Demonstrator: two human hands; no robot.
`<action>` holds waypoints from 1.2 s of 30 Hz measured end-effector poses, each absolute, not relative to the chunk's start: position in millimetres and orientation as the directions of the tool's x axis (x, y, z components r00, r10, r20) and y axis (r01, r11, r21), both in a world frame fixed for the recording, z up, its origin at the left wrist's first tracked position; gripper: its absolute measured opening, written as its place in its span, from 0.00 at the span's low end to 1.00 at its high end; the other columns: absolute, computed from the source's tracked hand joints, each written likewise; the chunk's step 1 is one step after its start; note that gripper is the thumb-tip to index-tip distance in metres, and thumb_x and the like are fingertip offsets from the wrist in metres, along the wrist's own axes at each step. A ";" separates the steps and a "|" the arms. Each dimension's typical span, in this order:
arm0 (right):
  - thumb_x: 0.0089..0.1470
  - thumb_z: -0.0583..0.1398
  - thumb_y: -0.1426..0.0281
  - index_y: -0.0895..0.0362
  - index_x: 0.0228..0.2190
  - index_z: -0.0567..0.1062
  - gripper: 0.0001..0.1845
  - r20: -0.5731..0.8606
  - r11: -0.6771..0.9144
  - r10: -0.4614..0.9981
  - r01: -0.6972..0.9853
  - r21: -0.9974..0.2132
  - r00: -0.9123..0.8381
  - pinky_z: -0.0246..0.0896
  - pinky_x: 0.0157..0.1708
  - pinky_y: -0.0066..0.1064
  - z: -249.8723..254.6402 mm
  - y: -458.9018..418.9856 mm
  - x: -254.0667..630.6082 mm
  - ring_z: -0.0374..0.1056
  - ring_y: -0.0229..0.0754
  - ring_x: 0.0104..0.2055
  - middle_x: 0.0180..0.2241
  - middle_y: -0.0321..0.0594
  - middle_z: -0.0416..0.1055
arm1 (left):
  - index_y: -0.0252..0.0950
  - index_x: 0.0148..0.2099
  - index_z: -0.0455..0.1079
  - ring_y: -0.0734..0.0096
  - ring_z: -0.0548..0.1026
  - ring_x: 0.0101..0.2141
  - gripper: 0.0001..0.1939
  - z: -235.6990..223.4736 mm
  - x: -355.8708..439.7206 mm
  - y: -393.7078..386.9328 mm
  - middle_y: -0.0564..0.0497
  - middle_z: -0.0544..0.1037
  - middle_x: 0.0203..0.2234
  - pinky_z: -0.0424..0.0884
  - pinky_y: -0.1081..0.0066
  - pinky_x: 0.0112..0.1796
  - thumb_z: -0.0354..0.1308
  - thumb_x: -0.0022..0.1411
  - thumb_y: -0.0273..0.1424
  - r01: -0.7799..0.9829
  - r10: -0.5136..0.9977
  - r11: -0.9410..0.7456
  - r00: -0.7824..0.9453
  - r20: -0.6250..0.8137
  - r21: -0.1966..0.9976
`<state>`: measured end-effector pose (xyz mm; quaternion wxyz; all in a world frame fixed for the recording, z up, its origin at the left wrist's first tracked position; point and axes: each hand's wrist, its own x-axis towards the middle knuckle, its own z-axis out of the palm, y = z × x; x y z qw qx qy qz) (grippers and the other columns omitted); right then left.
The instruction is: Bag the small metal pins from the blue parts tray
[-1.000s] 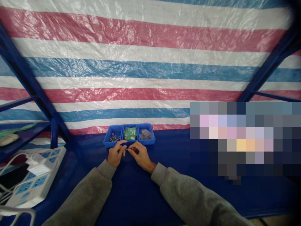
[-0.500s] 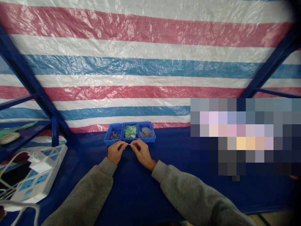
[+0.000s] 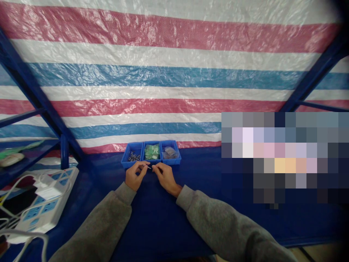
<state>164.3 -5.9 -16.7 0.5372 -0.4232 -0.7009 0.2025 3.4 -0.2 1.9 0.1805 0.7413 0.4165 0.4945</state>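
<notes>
Between the thumb and fingers of my left hand (image 3: 134, 175) is a small thin pale piece (image 3: 148, 167), too small to name. My right hand (image 3: 164, 177) faces it across a narrow gap, thumb and forefinger pinched; whatever may be in that pinch is hidden. Just beyond my fingers stand three joined blue bins. The left bin (image 3: 125, 159) holds several thin dark and silvery pieces (image 3: 134, 156). Green packets (image 3: 152, 151) fill the middle one, and clear small bags (image 3: 170, 152) lie in the right one.
A blue tabletop (image 3: 158, 222) lies under my arms. White power strips (image 3: 58, 214) with plugs and cables are at the left. Behind the bins hangs a striped plastic sheet (image 3: 163, 80) between blue frame posts (image 3: 308, 72). A pixelated patch hides the right side.
My fingertips have drawn slightly apart, and the pale piece, earlier spanning between both hands, now sticks out from my left fingers. The bins stay put.
</notes>
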 end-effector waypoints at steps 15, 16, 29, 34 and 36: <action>0.59 0.50 0.63 0.58 0.25 0.73 0.18 0.572 0.536 0.820 0.374 -0.757 -0.019 0.55 0.30 0.26 -15.3 -7.3 165.6 0.64 0.36 0.27 0.24 0.36 0.69 | 0.35 0.40 0.70 0.70 0.75 0.33 0.11 1.8 3.1 3.8 0.48 0.77 0.32 0.70 0.72 0.36 0.50 0.61 0.35 0.529 0.769 -0.597 0.161 0.619 0.604; 0.60 0.49 0.64 0.58 0.26 0.73 0.18 0.573 0.535 0.820 0.368 -0.761 -0.007 0.56 0.31 0.26 -15.2 -7.5 165.7 0.64 0.36 0.28 0.25 0.37 0.70 | 0.35 0.40 0.71 0.68 0.74 0.36 0.11 1.8 2.9 4.4 0.48 0.77 0.34 0.69 0.71 0.38 0.50 0.61 0.34 0.530 0.746 -0.624 0.183 0.641 0.575; 0.58 0.53 0.65 0.56 0.39 0.72 0.12 0.595 0.575 0.802 0.330 -0.749 -0.048 0.58 0.32 0.26 -15.8 -8.5 167.6 0.62 0.36 0.29 0.30 0.37 0.66 | 0.35 0.37 0.66 0.78 0.69 0.19 0.11 -7.0 4.7 9.3 0.58 0.70 0.17 0.65 0.78 0.24 0.58 0.54 0.37 0.391 0.846 -0.517 0.098 0.525 0.761; 0.58 0.53 0.65 0.57 0.33 0.73 0.11 0.602 0.596 0.792 0.339 -0.728 -0.100 0.57 0.31 0.26 -16.0 -9.0 166.2 0.61 0.36 0.29 0.28 0.37 0.66 | 0.35 0.37 0.66 0.79 0.67 0.17 0.12 -5.1 4.4 6.5 0.59 0.69 0.15 0.64 0.79 0.22 0.59 0.54 0.36 0.363 0.851 -0.513 0.093 0.517 0.778; 0.58 0.53 0.65 0.57 0.31 0.73 0.12 0.605 0.597 0.790 0.347 -0.724 -0.097 0.56 0.31 0.26 -15.4 -9.2 166.0 0.61 0.36 0.29 0.28 0.37 0.66 | 0.35 0.38 0.67 0.80 0.67 0.17 0.13 -5.5 4.0 6.6 0.57 0.71 0.17 0.64 0.79 0.20 0.60 0.53 0.36 0.311 0.862 -0.497 0.069 0.502 0.810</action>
